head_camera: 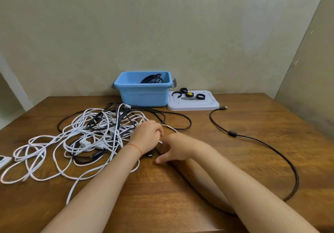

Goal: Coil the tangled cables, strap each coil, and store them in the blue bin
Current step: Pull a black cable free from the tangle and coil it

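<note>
A tangle of white and black cables (94,135) lies on the left half of the wooden table (198,187). My left hand (147,137) rests at the tangle's right edge, fingers curled round a white cable (171,128). My right hand (173,149) sits just beside it, blurred, fingers bent by a black cable; its grip is unclear. A long black USB cable (271,146) loops out over the right side of the table. The blue bin (144,95) stands at the back with a coiled black cable (152,79) inside.
A white lid (207,104) lies right of the bin, holding several black straps (200,96) and a yellow-tagged one. A white adapter (3,160) shows at the left edge. Walls stand close behind and to the right.
</note>
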